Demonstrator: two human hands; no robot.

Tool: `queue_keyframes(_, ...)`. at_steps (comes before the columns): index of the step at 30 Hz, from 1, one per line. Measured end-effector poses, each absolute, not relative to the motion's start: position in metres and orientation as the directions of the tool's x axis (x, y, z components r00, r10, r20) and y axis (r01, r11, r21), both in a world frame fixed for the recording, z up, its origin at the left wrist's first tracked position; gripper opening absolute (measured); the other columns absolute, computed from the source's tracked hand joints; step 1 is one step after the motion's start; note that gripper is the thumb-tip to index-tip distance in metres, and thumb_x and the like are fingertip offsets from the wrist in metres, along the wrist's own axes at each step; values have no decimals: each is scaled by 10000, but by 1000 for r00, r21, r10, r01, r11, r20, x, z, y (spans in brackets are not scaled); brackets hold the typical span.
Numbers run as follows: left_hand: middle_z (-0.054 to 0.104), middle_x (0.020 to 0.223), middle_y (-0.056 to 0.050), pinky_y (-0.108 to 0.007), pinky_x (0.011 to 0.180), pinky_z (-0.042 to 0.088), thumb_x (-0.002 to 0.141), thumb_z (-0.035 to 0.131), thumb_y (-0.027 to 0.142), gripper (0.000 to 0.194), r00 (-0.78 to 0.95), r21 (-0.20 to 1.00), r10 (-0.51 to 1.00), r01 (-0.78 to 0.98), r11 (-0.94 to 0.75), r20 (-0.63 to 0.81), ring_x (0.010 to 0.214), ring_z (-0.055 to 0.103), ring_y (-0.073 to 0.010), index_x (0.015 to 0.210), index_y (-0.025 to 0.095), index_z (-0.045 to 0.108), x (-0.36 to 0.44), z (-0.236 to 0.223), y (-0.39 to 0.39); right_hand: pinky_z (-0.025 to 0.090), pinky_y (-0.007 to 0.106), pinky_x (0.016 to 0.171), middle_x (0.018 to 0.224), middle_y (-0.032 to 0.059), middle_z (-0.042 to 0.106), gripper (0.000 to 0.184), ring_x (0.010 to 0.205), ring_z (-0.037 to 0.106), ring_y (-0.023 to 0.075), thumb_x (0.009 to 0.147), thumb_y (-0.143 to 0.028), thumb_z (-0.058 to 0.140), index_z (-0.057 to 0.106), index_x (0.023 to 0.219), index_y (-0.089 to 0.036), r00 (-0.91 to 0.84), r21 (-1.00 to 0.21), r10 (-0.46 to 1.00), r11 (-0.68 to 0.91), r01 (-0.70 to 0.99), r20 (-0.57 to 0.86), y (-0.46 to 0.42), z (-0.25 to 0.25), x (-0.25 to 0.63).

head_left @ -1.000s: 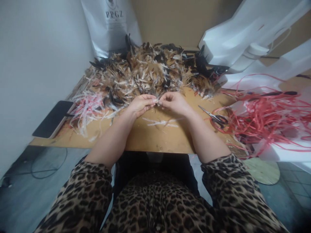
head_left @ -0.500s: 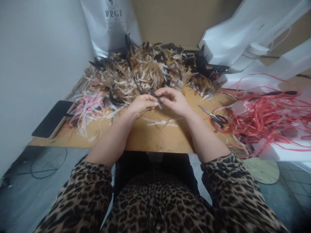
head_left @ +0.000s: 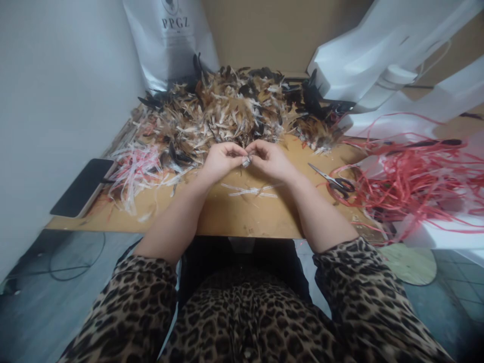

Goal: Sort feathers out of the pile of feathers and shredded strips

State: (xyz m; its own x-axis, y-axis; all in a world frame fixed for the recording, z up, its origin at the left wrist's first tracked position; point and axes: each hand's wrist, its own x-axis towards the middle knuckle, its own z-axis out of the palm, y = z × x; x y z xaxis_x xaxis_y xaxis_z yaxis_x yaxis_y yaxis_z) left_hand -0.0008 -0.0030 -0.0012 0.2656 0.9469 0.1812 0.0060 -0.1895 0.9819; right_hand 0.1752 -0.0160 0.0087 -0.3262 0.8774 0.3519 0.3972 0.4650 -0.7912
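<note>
In the head view my left hand [head_left: 222,162] and my right hand [head_left: 271,160] meet above the wooden table, thumbs and forefingers pinched together. Between the fingertips is a small bunch of feathers [head_left: 246,161], its pale lower ends poking out below; most of it is hidden by the fingers. Just behind my hands rises a wide heap of brown, white and black feathers [head_left: 230,111]. Crossed white strips [head_left: 251,191] lie flat on the tabletop [head_left: 242,219], nearer to me than my hands.
Black-handled scissors [head_left: 335,181] lie to the right, beside a tangle of red plastic strings [head_left: 419,181]. On the left are a phone [head_left: 81,187] and pink-white strips [head_left: 134,169]. A white bag [head_left: 174,45] stands behind, and white foam-like pieces [head_left: 348,70] are at the back right.
My right hand's fingers have come down and closer to the left hand's, so both now pinch together. The feather bunch shows paler ends below the fingertips.
</note>
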Motion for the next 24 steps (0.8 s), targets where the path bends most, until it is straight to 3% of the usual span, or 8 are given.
queue_keyframes(7, 719, 765, -40, -246, 642, 486, 715, 686, 205, 95, 242, 803, 858, 307, -510, 453, 668, 619, -127, 779, 163, 743, -3, -5, -4, 399, 241, 622, 713, -1, 610, 145, 640, 512, 106, 738, -200, 593, 625, 868, -145, -278, -840, 898, 425, 338, 342, -13, 4, 174)
queue_keyframes(15, 673, 730, -26, -272, 693, 468, 764, 626, 145, 77, 279, 563, 706, 446, -696, 651, 703, 590, -134, 752, 171, 698, -5, -3, -3, 436, 250, 633, 688, 5, 642, 151, 632, 549, 113, 727, -235, 635, 673, 838, -140, -229, -908, 943, 302, 291, 241, -15, 13, 173)
queue_keyframes(24, 653, 743, -19, -273, 696, 464, 777, 614, 116, 84, 299, 530, 668, 428, -732, 681, 726, 581, -136, 764, 174, 674, -5, -4, -3, 474, 247, 604, 640, -4, 658, 175, 575, 558, 102, 718, -264, 688, 704, 846, -146, -282, -978, 957, 124, 170, 72, -19, 19, 176)
